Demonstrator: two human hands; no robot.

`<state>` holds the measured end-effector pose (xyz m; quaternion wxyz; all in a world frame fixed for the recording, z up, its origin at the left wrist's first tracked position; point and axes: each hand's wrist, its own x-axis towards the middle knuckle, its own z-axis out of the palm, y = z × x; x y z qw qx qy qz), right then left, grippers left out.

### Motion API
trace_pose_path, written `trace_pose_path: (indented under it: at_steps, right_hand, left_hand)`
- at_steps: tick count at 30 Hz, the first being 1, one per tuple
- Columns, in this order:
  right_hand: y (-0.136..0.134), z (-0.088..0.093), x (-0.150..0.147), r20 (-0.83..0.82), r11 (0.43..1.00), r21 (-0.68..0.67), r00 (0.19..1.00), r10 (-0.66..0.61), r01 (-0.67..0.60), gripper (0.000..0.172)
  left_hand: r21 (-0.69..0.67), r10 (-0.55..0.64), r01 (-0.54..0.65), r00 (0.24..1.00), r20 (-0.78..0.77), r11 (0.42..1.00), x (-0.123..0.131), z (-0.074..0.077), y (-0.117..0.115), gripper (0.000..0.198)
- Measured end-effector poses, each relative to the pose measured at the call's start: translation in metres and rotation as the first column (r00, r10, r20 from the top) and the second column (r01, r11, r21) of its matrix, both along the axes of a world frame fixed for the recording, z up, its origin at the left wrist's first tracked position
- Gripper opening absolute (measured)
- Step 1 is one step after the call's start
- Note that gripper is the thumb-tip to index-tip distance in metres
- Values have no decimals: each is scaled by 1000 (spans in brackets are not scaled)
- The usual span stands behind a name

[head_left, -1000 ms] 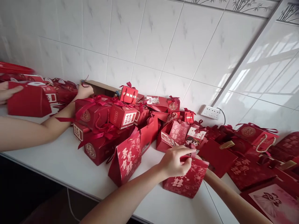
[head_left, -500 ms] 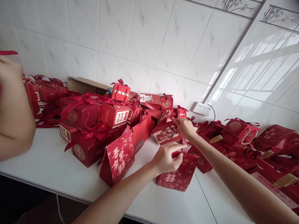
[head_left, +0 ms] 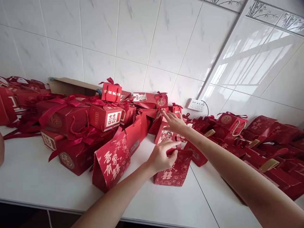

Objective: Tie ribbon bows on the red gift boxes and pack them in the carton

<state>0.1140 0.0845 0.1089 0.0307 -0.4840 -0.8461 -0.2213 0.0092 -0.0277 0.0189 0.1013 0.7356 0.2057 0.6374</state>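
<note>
My left hand (head_left: pixel 163 157) is at the top of a red gift box (head_left: pixel 173 171) with pale lettering, its thumb and forefinger around the ribbon handle. Farther back, my right hand (head_left: pixel 175 123) has its fingers spread over a red box with a printed picture (head_left: pixel 163 134), with nothing gripped. Left of my left hand stands another tall red box (head_left: pixel 113 162) with pale characters, and behind it is an upright red box (head_left: pixel 139 129). A small red box (head_left: pixel 196 154) lies beneath my right forearm.
Heaped red boxes with ribbons (head_left: pixel 68 117) fill the left, with a brown carton (head_left: pixel 73 86) behind. More red boxes (head_left: pixel 230 125) stand on the right. A power strip (head_left: pixel 196 104) rests by the tiled wall. A bit of another person's arm (head_left: pixel 1 150) shows at the left edge.
My right hand has let go of the picture box's top and its fingers have spread. The view has shifted right, and the other person's arm is nearly out of sight.
</note>
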Motion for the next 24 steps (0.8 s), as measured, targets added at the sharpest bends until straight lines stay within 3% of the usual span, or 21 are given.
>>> trace_pose_path:
  at_steps: [2, 4, 7, 11, 16, 18, 21, 24]
  right_hand:
    - [-1, 6, 12, -175, 998, -6, 983, -60, 60, 78]
    - [0, 7, 25, -327, 992, -94, 938, -113, 86, 70]
    - [2, -1, 42, -377, 971, -234, 915, -143, 55, 48]
    - [7, -14, 50, -445, 954, -299, 879, -171, 34, 28]
    - [3, -19, 31, -534, 933, -357, 808, -248, 51, 42]
    - [-2, -19, 18, -554, 912, -411, 794, -251, 2, 48]
    - [-10, -17, 0, -552, 851, -509, 808, -205, -131, 52]
    - [-14, -17, -13, -487, 804, -562, 863, -133, -194, 71]
  left_hand:
    - [6, -4, 4, 1000, 4, 1000, 0, 0, 0, 31]
    - [2, -7, 7, 1000, 7, 1000, 1, 0, 0, 32]
    - [-2, -7, 7, 1000, 6, 1000, 0, 0, 0, 31]
    - [3, -2, 2, 1000, 2, 1000, 0, 0, 0, 31]
    - [12, 10, -10, 1000, 1, 1000, 0, 1, -1, 30]
    - [6, 18, -18, 1000, 1, 1000, 0, 1, -1, 30]
    - [21, 30, -31, 1000, 8, 999, 1, 1, -1, 29]
    - [30, 34, -35, 999, 9, 999, 1, 2, -1, 28]
